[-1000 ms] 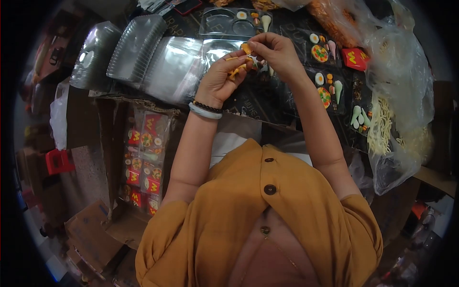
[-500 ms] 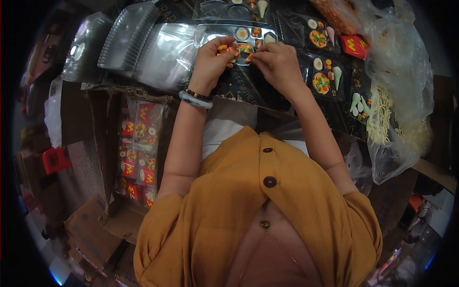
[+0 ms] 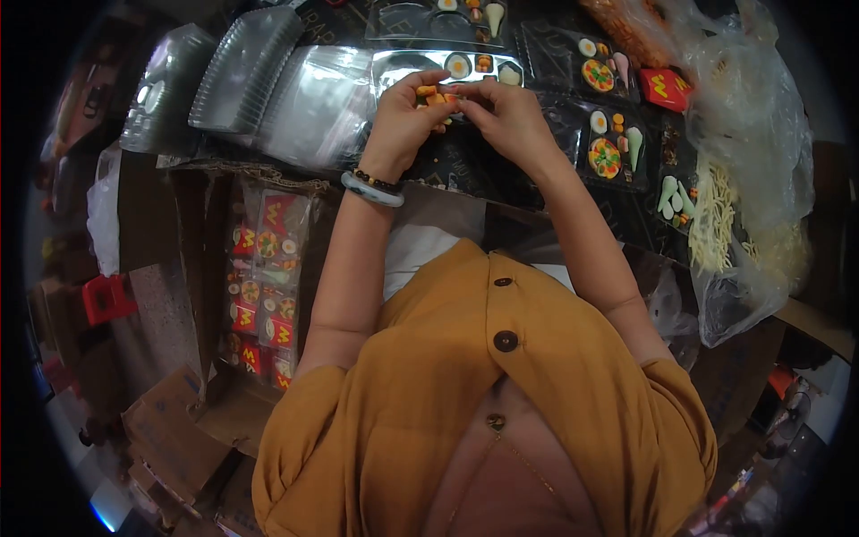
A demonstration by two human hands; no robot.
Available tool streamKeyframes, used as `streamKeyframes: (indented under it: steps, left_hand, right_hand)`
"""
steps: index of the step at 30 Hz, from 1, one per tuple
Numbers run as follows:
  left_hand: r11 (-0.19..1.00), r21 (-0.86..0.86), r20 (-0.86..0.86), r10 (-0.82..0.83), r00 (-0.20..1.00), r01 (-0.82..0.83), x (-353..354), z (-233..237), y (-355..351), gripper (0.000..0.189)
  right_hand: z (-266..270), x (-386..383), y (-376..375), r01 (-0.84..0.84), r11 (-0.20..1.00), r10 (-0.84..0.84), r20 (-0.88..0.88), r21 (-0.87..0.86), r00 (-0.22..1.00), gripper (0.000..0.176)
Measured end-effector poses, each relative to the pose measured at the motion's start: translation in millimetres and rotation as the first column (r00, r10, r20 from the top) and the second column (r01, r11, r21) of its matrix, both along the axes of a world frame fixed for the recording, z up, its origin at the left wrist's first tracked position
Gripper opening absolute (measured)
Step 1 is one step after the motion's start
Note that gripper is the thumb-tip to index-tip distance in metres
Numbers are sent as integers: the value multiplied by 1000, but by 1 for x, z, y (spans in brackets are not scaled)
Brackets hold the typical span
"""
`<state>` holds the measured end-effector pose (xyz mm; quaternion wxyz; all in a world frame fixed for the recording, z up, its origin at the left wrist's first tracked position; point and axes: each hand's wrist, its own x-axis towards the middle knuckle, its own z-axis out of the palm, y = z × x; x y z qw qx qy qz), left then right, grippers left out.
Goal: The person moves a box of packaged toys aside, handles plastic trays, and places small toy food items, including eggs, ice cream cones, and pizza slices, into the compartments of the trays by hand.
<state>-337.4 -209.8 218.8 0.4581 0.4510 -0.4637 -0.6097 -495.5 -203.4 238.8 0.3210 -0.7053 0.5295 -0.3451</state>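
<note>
My left hand (image 3: 403, 121) is closed around several small orange-and-yellow toy pizza slices (image 3: 437, 97), which stick out between thumb and fingers. Fingertips of my right hand (image 3: 508, 116) meet those pieces in a pinch; what they grip is too small and covered to make out. Just beyond both hands lies a shiny clear plastic tray (image 3: 386, 67). In it sit a toy fried egg (image 3: 458, 64), small orange pieces (image 3: 484, 63) and a pale green-white piece (image 3: 509, 75). The part of the tray under my right hand is hidden.
Stacked clear plastic trays (image 3: 246, 67) stand at the left. Filled trays with toy pizzas (image 3: 604, 157) lie at the right, near a red fries box (image 3: 666, 88) and a plastic bag (image 3: 743, 170) with noodle-like strips. A cardboard box below holds packed toy sets (image 3: 266, 268).
My right hand has moved left from the toy pizza in the tray to the pieces in my left hand. It now covers the pizza's spot. The left hand stays nearly in place.
</note>
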Motion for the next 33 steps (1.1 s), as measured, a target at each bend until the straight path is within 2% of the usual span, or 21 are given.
streamKeyframes:
  steps: [4, 6, 7, 9, 10, 12, 13, 15, 16, 18, 19, 21, 25, 27, 30, 33]
  left_hand:
    - [1000, -24, 66, 11, 998, -9, 13, 4, 0, 30]
    - [999, 18, 167, 37, 985, -41, 19, 11, -3, 22]
    - [999, 17, 168, 37, 985, -40, 20, 11, -4, 22]
    - [998, -31, 326, 64, 943, -57, 20, 11, -7, 12]
    - [998, -34, 327, 63, 943, -55, 21, 8, -11, 12]
    - [984, -176, 464, 96, 881, -14, 22, -3, -15, 12]
    - [985, -173, 464, 95, 881, -16, 22, 0, -16, 12]
    - [908, -396, 658, 177, 732, 136, 17, 7, -18, 15]
    - [910, -392, 658, 173, 733, 137, 15, 5, -20, 15]
    - [908, -341, 769, 121, 628, 244, 10, 3, -30, 18]
    - [906, -342, 770, 119, 627, 248, 8, 4, -33, 18]
    - [907, -301, 844, 110, 526, 295, 6, 5, -35, 21]
    - [915, -350, 843, 214, 493, 201, -3, 1, -34, 19]
    - [887, -431, 842, 328, 428, 169, -5, -2, -32, 22]
    - [883, -449, 822, 348, 451, 137, -5, -3, -33, 23]
    - [906, -412, 818, 318, 479, 103, -4, -4, -35, 25]
  right_hand:
    - [-4, -1, -11, -4, 1000, 4, 58, -4, 998, 16]
    - [-5, -2, -21, -213, 947, 153, -247, -240, 957, 16]
    - [-6, 0, -28, -212, 947, 152, -245, -241, 957, 16]
    - [-6, 6, -37, -444, 854, 249, -536, -271, 807, 15]
    - [-5, 6, -37, -441, 854, 246, -535, -274, 808, 15]
    - [-5, 5, -36, -315, 806, 116, -389, -501, 914, 14]
    - [-6, 0, -35, -316, 808, 118, -389, -498, 914, 14]
    - [-9, -11, -32, -241, 872, 43, -424, -426, 905, 12]
    - [-11, -12, -28, -240, 874, 44, -424, -422, 904, 12]
    - [-13, -14, -21, -251, 867, 7, -492, -431, 870, 10]
    - [-13, -14, -21, -246, 867, 2, -491, -433, 871, 10]
    - [-13, -13, -18, -236, 889, -11, -535, -392, 845, 8]
    - [-16, -12, -20, -228, 888, -32, -547, -400, 836, 6]
    - [-19, -12, -19, -207, 882, -50, -521, -423, 852, 6]
    - [-20, -8, -18, -169, 866, -107, -506, -470, 856, 6]
    - [-21, 2, -19, -186, 837, -75, -445, -514, 892, 7]
